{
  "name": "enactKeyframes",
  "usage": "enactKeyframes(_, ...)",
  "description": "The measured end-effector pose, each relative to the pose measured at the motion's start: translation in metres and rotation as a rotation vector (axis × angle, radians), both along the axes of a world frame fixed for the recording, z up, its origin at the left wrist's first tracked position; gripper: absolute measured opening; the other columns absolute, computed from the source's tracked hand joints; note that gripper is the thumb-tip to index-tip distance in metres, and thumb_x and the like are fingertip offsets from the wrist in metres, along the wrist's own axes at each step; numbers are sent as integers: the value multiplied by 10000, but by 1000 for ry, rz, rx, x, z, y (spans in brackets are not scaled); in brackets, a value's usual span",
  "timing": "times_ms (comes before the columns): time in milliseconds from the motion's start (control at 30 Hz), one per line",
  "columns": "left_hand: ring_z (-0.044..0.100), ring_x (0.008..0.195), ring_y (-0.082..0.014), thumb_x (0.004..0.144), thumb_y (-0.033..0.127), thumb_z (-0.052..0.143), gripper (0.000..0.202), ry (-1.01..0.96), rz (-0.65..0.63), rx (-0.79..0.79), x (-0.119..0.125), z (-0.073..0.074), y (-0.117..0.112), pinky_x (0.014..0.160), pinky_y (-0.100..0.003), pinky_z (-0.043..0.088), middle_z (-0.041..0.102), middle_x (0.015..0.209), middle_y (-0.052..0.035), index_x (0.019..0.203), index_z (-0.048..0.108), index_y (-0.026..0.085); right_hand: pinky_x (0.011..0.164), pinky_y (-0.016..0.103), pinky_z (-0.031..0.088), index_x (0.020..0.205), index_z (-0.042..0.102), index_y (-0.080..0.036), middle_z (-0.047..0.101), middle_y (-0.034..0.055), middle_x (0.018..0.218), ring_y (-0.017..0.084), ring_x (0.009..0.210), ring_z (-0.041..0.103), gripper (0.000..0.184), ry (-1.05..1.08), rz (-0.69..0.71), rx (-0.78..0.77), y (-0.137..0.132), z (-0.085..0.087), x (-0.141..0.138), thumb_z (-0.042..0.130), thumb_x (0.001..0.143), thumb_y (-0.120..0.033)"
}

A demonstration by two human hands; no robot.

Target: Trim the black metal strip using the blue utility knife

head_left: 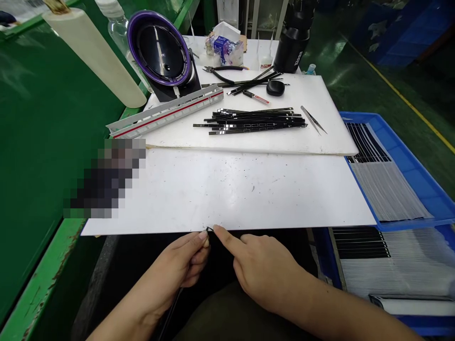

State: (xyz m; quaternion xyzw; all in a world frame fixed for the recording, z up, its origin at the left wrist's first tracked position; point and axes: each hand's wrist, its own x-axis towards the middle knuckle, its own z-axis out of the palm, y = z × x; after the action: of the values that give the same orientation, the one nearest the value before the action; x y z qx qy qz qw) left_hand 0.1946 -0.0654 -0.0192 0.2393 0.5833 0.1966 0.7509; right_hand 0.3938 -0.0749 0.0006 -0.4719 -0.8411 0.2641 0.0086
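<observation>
Below the table's front edge, my left hand (pixel 192 258) is closed on a thin black strip (pixel 172 310). The strip's short end pokes out past the thumb, and its lower part hangs beneath the hand into shadow. My right hand (pixel 265 267) has its index finger stretched out, the fingertip at or just beside that end. Its other fingers curl under and are partly hidden. On the white foam board lies a bundle of similar glossy black strips (pixel 254 120). Tweezers (pixel 313 120) rest to the right of the bundle.
Behind are a white-and-red slotted rail (pixel 167 115), a purple-rimmed fan (pixel 159 49), cutting pliers (pixel 223 73), a black case (pixel 275 88) and a black bottle (pixel 293 40). At right, a blue tray (pixel 417 166) holds stacked strips. A green panel (pixel 39 142) borders the left.
</observation>
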Motion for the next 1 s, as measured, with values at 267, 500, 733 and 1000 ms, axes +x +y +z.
enactKeyframes(267, 203, 482, -63, 836, 565, 589, 448, 8, 10, -11, -2, -1, -2, 422, -188, 169, 317, 602, 57, 676, 415, 184, 423, 277, 180, 1529, 222, -291, 582, -12, 682, 151, 464, 492, 662, -92, 18, 39, -2, -4, -3, 408, 907, -160)
enactKeyframes(500, 190, 487, -63, 848, 553, 580, 441, 11, 8, 16, 0, 0, -1, 417, -184, 161, 311, 601, 55, 679, 417, 180, 398, 264, 183, 1527, 208, -275, 567, -4, 677, 148, 451, 486, 677, -138, 18, 103, -5, -5, -5, 432, 897, -169)
enactKeyframes(733, 169, 479, -62, 849, 560, 577, 466, 11, -5, 43, 0, -1, 0, 406, -184, 154, 296, 583, 57, 647, 401, 178, 382, 271, 183, 1525, 231, -263, 581, 3, 679, 160, 436, 488, 671, -122, 7, 112, -6, -6, -5, 417, 888, -162)
enactKeyframes(1000, 188, 465, -55, 825, 549, 608, 455, 5, 5, 50, 0, -2, 0, 399, -175, 171, 309, 578, 57, 651, 410, 178, 424, 280, 208, 1535, 226, -271, 609, 15, 709, 170, 509, 534, 652, -59, -23, 65, -6, -5, -4, 396, 914, -169)
